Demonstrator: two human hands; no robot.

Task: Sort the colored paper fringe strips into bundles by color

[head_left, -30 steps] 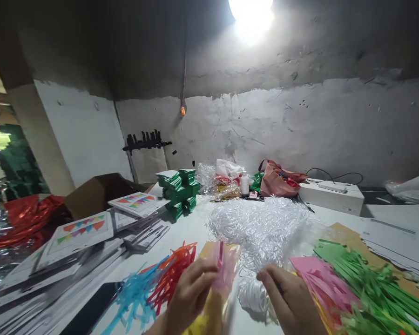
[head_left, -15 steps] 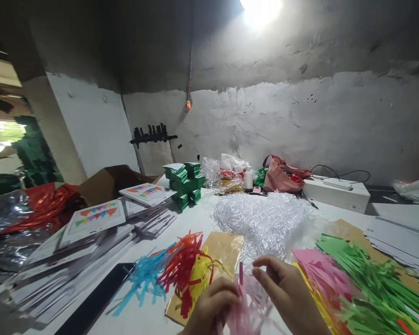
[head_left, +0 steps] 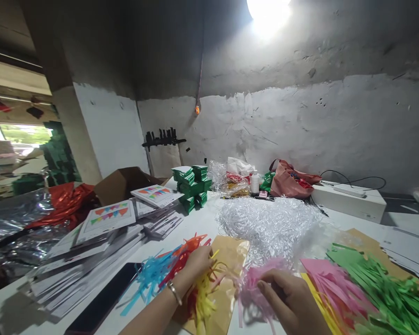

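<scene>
My left hand (head_left: 197, 265) reaches over the row of tissue-strip tassels, its fingers curled at the top of the yellow tassel (head_left: 205, 302). A small yellow end sticks out past the fingertips. The red tassel (head_left: 178, 265) lies just left of that hand, and beyond it the blue tassel (head_left: 148, 274). My right hand (head_left: 293, 298) is closed, thumb and forefinger pinching the edge of the light pink tassel (head_left: 256, 288). Beneath the yellow and pink strips is a brown card sheet (head_left: 226, 274) with shiny clear film.
White shredded strands (head_left: 265, 223) are heaped behind my hands. At the right lie fringed pink paper (head_left: 330, 279) and green paper (head_left: 373, 274). Printed cards (head_left: 108, 218) are stacked left, near a dark flat slab (head_left: 104, 298). Green bundles (head_left: 192, 186) and a white box (head_left: 349, 200) stand farther back.
My left hand has left the light pink strips and moved left and up to the yellow tassel. My right hand has come onto the pink tassel. The view has shifted slightly left.
</scene>
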